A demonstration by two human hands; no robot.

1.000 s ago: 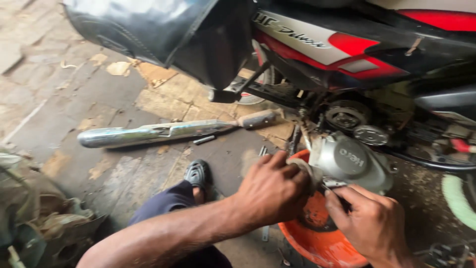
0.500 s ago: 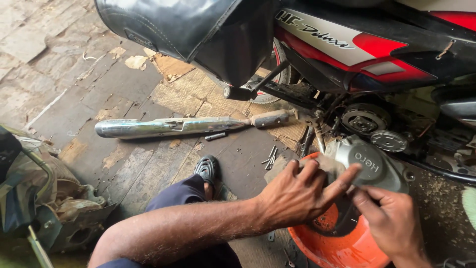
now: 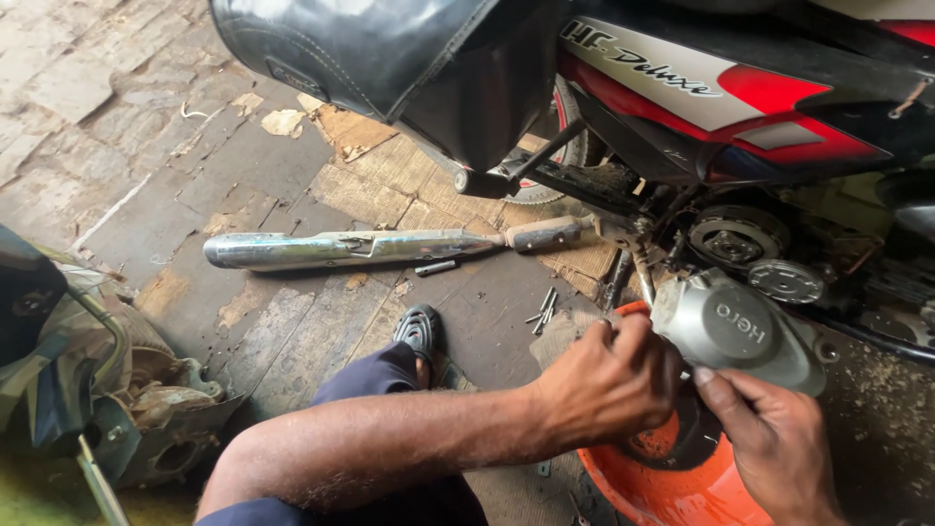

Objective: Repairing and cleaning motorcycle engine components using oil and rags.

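Beside the motorcycle's open engine, above an orange basin (image 3: 682, 482), sits a grey metal engine cover (image 3: 735, 331). My left hand (image 3: 609, 385) curls its fingers around the cover's left edge; my right hand (image 3: 774, 443) grips underneath.

There is a single view, from a camera worn on the person's head. It looks steeply down and forward, over the person's own left forearm and knee, toward the side of a motorcycle (image 3: 740, 107) that fills the top right. It sits close: the left hand (image 3: 604, 385) and right hand (image 3: 774, 438) lie low in the frame, right of centre, with the right one cut off by the bottom edge. The floor (image 3: 146, 195) spreads away to the upper left.
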